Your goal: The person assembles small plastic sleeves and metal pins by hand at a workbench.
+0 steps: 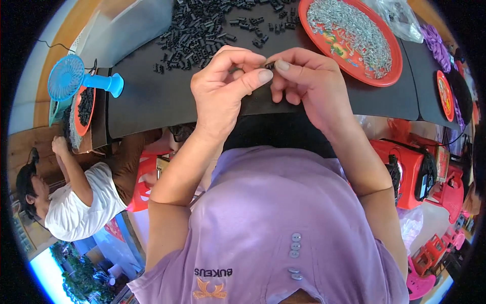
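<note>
Above the front part of the dark table, my left hand (220,86) and my right hand (316,83) meet with their fingertips together. Between them is a small black plastic part (270,65), mostly covered by the fingers. My right thumb and forefinger pinch it, and the left thumb and forefinger close on its other side. Just beyond my hands spreads a pile of similar black plastic parts (195,38). To the right, a red oval tray (392,76) with a fruit pattern bears a heap of small shiny, clear or silvery pieces (349,33).
A translucent bin (124,30) stands at the far left, near a blue fan (83,78). Beside the fan, a red tray (80,124) holds black parts. A co-worker in a white shirt (83,202) sits left. Plastic bags (397,17) and a smaller red plate (445,96) lie right.
</note>
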A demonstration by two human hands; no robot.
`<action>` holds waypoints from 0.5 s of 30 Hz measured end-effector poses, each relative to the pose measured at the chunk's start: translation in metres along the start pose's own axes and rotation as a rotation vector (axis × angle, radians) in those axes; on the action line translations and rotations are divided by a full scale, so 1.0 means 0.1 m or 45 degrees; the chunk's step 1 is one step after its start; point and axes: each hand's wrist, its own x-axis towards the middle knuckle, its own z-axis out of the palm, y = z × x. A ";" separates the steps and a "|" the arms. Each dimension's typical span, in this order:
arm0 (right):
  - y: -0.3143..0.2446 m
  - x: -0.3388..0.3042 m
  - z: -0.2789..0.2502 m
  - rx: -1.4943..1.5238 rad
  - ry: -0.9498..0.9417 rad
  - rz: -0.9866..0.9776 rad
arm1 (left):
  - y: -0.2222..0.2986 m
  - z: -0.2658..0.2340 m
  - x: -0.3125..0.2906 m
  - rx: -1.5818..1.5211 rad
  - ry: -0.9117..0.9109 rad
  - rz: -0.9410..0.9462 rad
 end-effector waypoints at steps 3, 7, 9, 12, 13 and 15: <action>0.02 -0.02 0.03 0.071 -0.002 0.044 | -0.02 0.02 -0.02 -0.057 0.046 0.034; 0.02 -0.05 0.06 0.183 0.013 0.089 | -0.02 0.05 -0.04 -0.105 0.095 0.019; 0.02 -0.07 0.08 0.209 0.004 0.101 | -0.01 0.09 -0.06 -0.111 0.105 0.035; 0.07 -0.08 0.10 0.198 0.000 0.059 | 0.03 0.09 -0.06 -0.102 0.079 0.014; 0.09 -0.09 0.09 0.222 -0.025 0.016 | 0.03 0.09 -0.05 -0.127 0.072 0.012; 0.08 -0.12 0.12 0.125 -0.042 0.011 | 0.04 0.09 -0.02 -0.160 0.062 -0.004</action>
